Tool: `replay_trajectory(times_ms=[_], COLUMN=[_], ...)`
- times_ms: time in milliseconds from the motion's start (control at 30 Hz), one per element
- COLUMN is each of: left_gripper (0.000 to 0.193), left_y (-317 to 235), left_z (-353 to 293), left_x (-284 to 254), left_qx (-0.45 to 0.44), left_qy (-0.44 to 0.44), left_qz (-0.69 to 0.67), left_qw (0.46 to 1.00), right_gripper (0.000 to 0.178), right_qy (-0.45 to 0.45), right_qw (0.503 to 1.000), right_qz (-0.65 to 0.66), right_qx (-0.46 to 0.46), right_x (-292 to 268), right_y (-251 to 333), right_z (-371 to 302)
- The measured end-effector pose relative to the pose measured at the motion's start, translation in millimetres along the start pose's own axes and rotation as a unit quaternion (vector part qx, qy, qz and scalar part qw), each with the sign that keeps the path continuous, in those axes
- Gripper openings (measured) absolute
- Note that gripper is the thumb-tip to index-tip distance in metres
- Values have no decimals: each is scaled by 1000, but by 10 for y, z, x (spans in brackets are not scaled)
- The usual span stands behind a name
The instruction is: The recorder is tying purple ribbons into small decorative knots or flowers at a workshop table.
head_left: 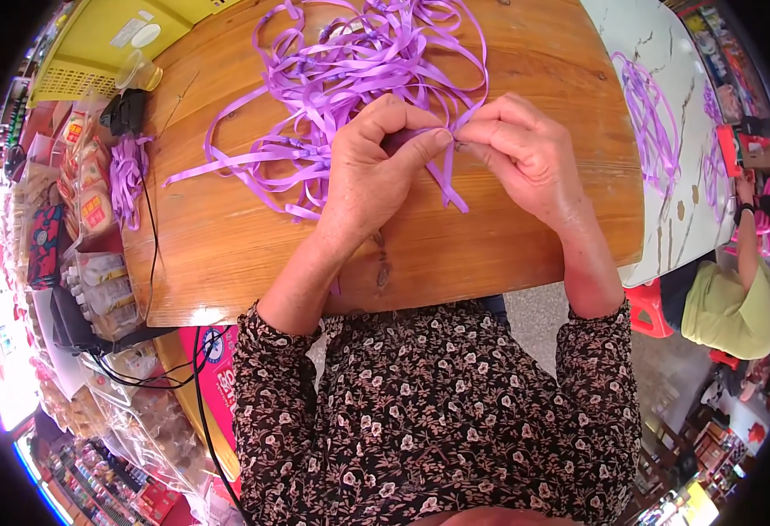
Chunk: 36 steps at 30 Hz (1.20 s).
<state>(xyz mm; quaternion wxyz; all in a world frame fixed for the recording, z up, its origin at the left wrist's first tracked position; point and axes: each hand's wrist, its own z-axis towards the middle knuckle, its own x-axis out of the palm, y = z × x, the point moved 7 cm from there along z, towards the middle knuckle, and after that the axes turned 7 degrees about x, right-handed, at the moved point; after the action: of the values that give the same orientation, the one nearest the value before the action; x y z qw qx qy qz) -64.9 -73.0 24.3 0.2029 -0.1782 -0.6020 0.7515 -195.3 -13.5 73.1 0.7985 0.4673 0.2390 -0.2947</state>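
A purple ribbon [449,171] runs between my two hands over the wooden table, its loose ends hanging toward me. My left hand [381,158] pinches it between thumb and forefinger. Close beside it, my right hand [525,149] has thumb and fingertips closed on the same ribbon; the exact spot they grip is small and partly covered by the fingers. Just beyond both hands lies a tangled heap of purple ribbons [350,83], with several knotted or gathered spots. One strand stretches out to the left of the heap.
The wooden table [508,250] fills the middle. At its left stand a yellow crate [87,53], a clear plastic cup [138,72], a purple ribbon bundle [129,180] and packaged goods [96,210]. On the right, a white table [609,26] holds more ribbons [652,131]; a person in yellow-green [731,302] sits there.
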Motion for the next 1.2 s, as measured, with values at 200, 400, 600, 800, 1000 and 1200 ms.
replay_trajectory(times_ms=[200, 400, 600, 800, 1000, 1200], left_gripper=[6, 6, 6, 8, 8, 9], left_y=[-66, 26, -101, -101, -91, -139], left_z=[62, 58, 89, 30, -44, -76], left_x=[-73, -32, -85, 30, 155, 153], left_qx=[59, 18, 100, 21, 14, 133], left_qy=[-29, -16, -19, -17, -41, -69], left_qz=[14, -33, 7, -191, -279, -126], left_qw=[998, 999, 995, 981, 959, 981], right_gripper=[13, 10, 14, 19, 25, 27], right_qy=[50, 132, 137, 158, 126, 55], right_qw=[987, 904, 899, 721, 642, 757], right_qz=[117, 316, 315, 633, 728, 612], right_qx=[97, 256, 272, 234, 205, 221], right_x=[63, 237, 205, 299, 394, 252], right_y=[-137, -275, -312, -342, -330, -271], right_z=[-22, -105, -90, -131, -144, -108])
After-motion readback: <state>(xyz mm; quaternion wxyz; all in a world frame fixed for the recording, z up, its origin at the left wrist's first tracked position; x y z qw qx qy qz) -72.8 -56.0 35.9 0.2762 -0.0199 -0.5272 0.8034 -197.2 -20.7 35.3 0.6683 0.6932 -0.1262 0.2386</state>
